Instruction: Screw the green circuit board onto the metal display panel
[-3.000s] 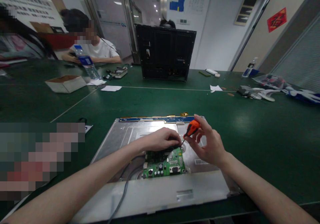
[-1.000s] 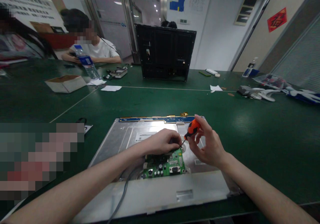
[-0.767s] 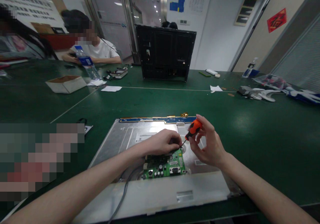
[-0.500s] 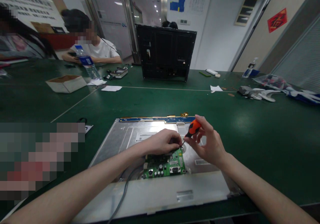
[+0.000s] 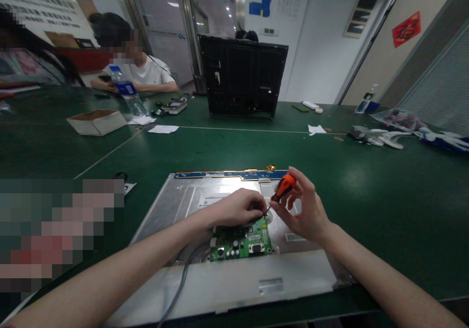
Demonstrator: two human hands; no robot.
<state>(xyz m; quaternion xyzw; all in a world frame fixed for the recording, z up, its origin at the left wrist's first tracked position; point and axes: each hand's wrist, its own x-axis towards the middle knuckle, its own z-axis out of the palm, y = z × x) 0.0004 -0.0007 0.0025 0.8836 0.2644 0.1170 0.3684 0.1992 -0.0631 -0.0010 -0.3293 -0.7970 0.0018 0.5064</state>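
Note:
A silver metal monitor back panel [image 5: 176, 206] lies flat on the green table [image 5: 366, 196] in front of me. A green circuit board [image 5: 244, 242] sits on it near the front edge. My left hand [image 5: 238, 207] rests curled on the board's far edge, fingers pressed down on it. My right hand [image 5: 306, 211] pinches a small orange-handled screwdriver [image 5: 284, 187], its tip down at the board's far right corner beside my left fingertips. A grey cable [image 5: 181, 281] runs off the board toward me.
A black monitor shell [image 5: 242, 76] stands upright at the table's middle back. A cardboard box [image 5: 97, 121], water bottle [image 5: 126, 91] and papers lie at left, where a seated person works. White parts and plastic bags [image 5: 384, 137] lie at right.
My right hand has shifted its fingers slightly on the screwdriver handle, which stays tip-down at the same board corner. My left hand has not moved.

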